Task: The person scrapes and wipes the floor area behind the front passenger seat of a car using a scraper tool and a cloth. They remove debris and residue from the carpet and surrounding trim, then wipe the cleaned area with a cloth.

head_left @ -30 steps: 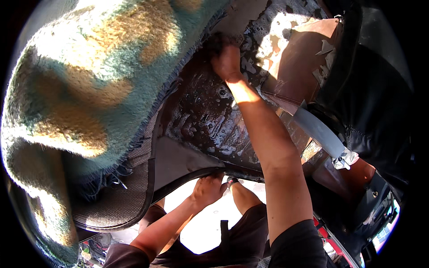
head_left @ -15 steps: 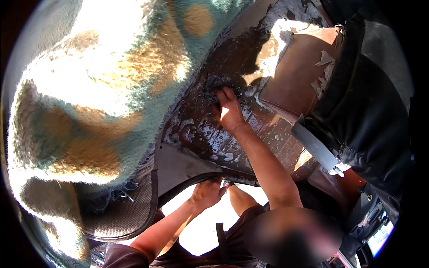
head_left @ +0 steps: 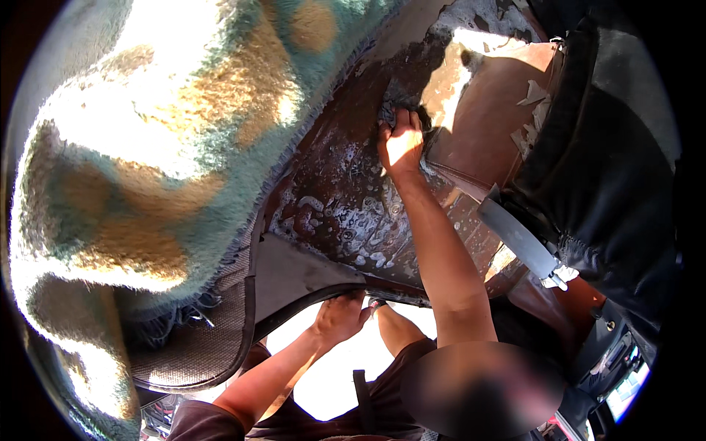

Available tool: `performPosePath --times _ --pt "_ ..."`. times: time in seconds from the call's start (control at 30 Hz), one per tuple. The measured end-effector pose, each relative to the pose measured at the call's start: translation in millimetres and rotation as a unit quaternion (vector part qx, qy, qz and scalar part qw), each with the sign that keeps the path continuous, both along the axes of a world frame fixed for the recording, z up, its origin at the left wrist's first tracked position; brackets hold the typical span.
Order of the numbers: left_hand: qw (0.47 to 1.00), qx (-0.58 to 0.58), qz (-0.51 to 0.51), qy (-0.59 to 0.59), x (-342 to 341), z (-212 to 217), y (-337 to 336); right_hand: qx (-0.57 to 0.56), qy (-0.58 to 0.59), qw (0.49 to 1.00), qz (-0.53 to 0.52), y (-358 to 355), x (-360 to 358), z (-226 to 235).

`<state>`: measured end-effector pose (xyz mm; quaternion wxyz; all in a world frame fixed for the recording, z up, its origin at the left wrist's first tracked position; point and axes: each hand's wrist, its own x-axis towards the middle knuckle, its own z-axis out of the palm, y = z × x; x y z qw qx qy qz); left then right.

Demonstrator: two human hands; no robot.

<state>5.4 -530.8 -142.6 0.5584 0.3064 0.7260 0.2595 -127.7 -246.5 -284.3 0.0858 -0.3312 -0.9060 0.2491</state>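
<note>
Right hand and wad, placed by reference to the blanket (head_left: 173, 169). The dark, crumpled wad (head_left: 387, 112) lay to the right of the blanket's fringed edge, on a brown floor (head_left: 340, 134) streaked with suds. The right hand (head_left: 401, 145), the nearer of the two, grasped it with curled fingers, the wad lying at the fingertips; mostly covered, it showed no clear long axis. The left hand (head_left: 340, 320) rested at the black trim (head_left: 278, 317), to the right of the blanket's lower part; its fingers were partly hidden, and whether that grip was clenched could not be told. A brown box (head_left: 478, 121) stood farther right of the blanket than the wad. No brand, label or writing was legible on these things.
</note>
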Motion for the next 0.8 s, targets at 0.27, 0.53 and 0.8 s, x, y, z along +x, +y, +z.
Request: performPosePath --times 0.27,0.53,0.8 --pt "0.998 0.046 0.023 0.018 3 -3 5 0.112 0.016 0.974 -0.197 94 -63 -12" --pt "0.999 0.037 0.013 0.038 6 -5 -1 0.178 0.031 0.983 -0.036 34 -3 -16" --pt "0.999 0.031 0.009 0.011 3 -5 3 0.198 0.012 0.979 -0.049 76 -37 -21"
